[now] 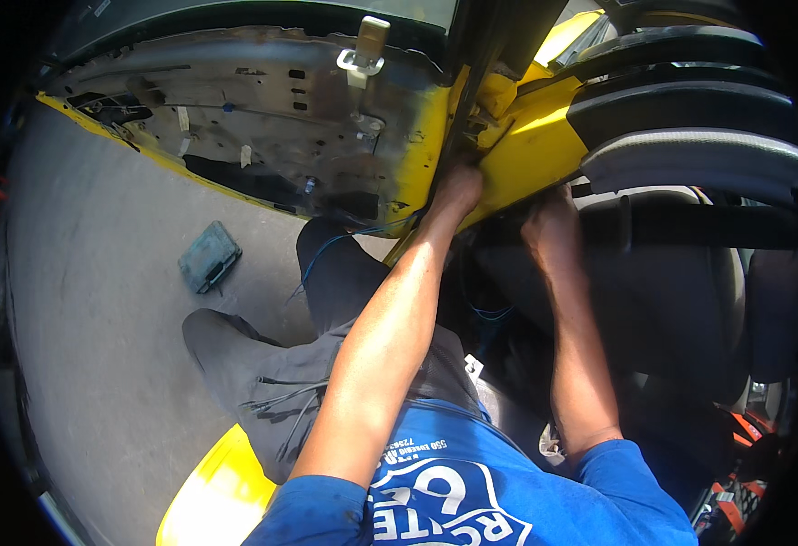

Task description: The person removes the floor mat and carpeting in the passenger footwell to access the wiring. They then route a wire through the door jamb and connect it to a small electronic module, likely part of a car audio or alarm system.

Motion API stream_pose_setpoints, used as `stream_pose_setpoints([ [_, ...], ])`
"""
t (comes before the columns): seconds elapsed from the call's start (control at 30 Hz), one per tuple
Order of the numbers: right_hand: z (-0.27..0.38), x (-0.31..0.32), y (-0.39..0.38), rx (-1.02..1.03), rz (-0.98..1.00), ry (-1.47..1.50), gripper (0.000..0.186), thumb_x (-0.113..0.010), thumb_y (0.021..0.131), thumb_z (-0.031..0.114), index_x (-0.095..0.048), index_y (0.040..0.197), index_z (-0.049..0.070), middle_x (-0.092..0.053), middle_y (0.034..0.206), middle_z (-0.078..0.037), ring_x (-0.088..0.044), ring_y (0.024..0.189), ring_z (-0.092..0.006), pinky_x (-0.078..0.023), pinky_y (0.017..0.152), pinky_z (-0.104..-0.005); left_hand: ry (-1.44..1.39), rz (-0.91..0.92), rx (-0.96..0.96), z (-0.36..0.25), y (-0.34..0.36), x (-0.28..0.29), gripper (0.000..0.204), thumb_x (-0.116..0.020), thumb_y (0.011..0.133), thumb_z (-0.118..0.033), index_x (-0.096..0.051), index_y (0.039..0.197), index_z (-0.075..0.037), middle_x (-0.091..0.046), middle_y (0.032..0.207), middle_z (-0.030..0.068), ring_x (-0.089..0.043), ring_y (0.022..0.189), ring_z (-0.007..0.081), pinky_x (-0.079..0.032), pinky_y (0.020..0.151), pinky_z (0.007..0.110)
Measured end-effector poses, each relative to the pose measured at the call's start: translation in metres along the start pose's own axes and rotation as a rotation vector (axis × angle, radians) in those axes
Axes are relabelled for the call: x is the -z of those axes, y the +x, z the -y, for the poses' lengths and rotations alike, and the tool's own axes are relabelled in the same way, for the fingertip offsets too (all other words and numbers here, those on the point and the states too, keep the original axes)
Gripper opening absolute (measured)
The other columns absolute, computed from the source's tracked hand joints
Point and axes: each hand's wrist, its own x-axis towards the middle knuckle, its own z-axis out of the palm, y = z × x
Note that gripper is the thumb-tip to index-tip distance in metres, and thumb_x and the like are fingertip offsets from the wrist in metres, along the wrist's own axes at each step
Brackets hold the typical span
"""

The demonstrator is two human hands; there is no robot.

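Observation:
My left hand [458, 189] is up against the yellow door pillar [531, 146] of a car, at the hinge side of an open door. Its fingers curl away from view, so what they touch or hold is hidden. A thin blue wire [337, 238] runs from the door's lower edge toward this hand and droops over my knee. My right hand [554, 221] reaches up at the lower edge of the dashboard [690, 155], inside the pillar. Its fingertips disappear behind that edge, and I cannot see what they touch.
The stripped door panel [262, 118], bare metal with yellow edges, spreads across the upper left. A teal case [210, 257] lies on the concrete floor. More blue wire [492, 314] hangs below the dashboard. Dark cables [285, 391] rest on my lap. Orange and black items lie at lower right.

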Motion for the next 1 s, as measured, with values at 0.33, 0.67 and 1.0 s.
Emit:
stream_pose_setpoints([
  [0.33, 0.008, 0.024, -0.005, -0.171, -0.004, 0.182, 0.014, -0.061, 0.09, 0.003, -0.063, 0.103, -0.001, -0.068, 0.099, -0.025, -0.066, 0.093, -0.0484, -0.054, 0.078, -0.0518, -0.523, -0.478, 0.205, -0.035, -0.033, 0.005, 0.036, -0.05, 0.098, -0.011, -0.059, 0.131, 0.003, -0.061, 0.13, 0.036, -0.059, 0.121, 0.0509, -0.049, 0.102, 0.053],
  [0.67, 0.05, 0.131, -0.045, -0.347, -0.05, 0.413, 0.01, -0.065, 0.09, 0.005, -0.061, 0.084, -0.001, -0.062, 0.07, -0.015, -0.063, 0.06, -0.0272, -0.049, 0.059, -0.0368, -0.631, -0.751, -0.12, -0.068, -0.126, 0.004, 0.035, -0.061, 0.092, 0.0, -0.059, 0.126, 0.006, -0.061, 0.128, 0.0254, -0.058, 0.121, 0.0456, -0.047, 0.103, 0.049],
  [1.0, 0.028, 0.277, -0.097, -0.367, -0.19, 1.408, 0.022, -0.068, 0.097, 0.018, -0.058, 0.084, 0.003, -0.047, 0.06, 0.0, -0.04, 0.042, -0.0043, -0.037, 0.039, -0.023, -0.479, 0.064, -0.02, -0.095, -0.096, -0.036, 0.072, -0.064, 0.094, -0.022, -0.036, 0.152, 0.009, -0.05, 0.147, 0.0339, -0.052, 0.136, 0.0456, -0.04, 0.118, 0.046],
])
